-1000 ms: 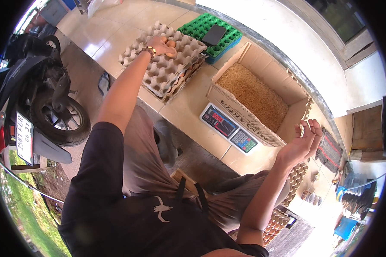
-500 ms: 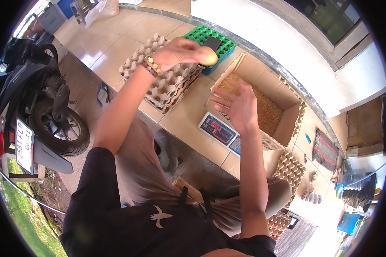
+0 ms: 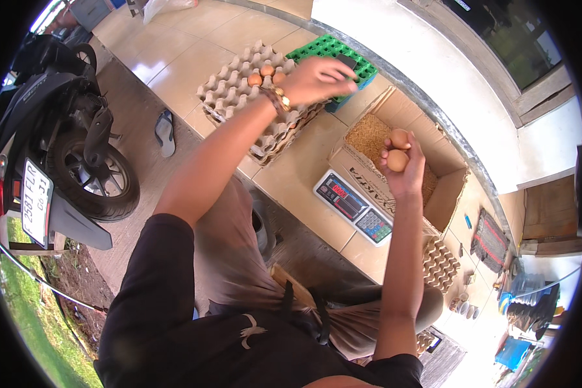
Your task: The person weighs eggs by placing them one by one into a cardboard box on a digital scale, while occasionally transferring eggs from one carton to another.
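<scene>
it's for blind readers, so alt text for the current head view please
A person's right hand holds two brown eggs over a cardboard box of loose brown filling. The left hand, seemingly empty, hovers near stacked egg trays with three eggs showing on top. A scale sits beside the box.

Two brown eggs (image 3: 398, 161), apparently in contact
</scene>
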`<state>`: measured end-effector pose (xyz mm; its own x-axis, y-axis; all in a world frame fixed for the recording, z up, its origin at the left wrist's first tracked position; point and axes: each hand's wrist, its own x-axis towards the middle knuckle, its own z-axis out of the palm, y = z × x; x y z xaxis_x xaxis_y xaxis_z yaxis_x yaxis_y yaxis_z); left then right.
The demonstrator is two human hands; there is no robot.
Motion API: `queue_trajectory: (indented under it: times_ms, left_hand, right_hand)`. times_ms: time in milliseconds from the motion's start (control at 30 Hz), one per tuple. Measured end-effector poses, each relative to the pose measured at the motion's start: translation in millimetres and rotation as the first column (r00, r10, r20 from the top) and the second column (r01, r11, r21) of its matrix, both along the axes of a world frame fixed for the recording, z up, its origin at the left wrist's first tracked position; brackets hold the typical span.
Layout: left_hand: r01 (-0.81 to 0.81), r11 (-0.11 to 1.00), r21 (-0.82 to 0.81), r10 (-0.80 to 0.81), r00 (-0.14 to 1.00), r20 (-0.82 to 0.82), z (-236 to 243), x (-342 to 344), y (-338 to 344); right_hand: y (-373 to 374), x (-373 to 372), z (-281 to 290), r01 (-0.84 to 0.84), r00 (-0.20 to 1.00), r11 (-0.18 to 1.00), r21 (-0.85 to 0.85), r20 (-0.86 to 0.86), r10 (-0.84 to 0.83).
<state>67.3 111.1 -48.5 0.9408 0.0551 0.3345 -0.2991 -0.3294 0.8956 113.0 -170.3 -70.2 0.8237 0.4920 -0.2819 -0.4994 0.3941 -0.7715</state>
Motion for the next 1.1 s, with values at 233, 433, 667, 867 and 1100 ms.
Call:
queue_trajectory:
  times_ms: [233,433,667,867,1100]
  left_hand:
    - [-0.710,0.374,0.596,0.846,0.524,0.094,-121,-11,142]
    - [-0.617,0.374,0.693,0.832,0.553,0.042,-146,-5,140]
    - [-0.714,0.251,0.653,0.926,0.375,0.053,-143,4,159]
    - [-0.780,0.625,0.026,0.777,0.625,0.078,-77,38,131]
    - [0.165,0.977,0.138,-0.177,0.981,0.083,19,25,-74]
  right_hand:
    - [-66,75,-38,-0.230,0.897,0.436,-0.870,-0.016,0.441]
    - [-117,122,-97,-0.383,0.539,0.008,-0.924,-0.216,0.814]
    - [-106,75,-67,-0.169,0.440,-0.128,-0.977,-0.191,0.877]
    - [-124,94,-69,-0.016,0.359,-0.020,-1.000,-0.024,0.933]
    - [-42,46,47,-0.271,0.904,0.920,-0.282,0.255,0.344]
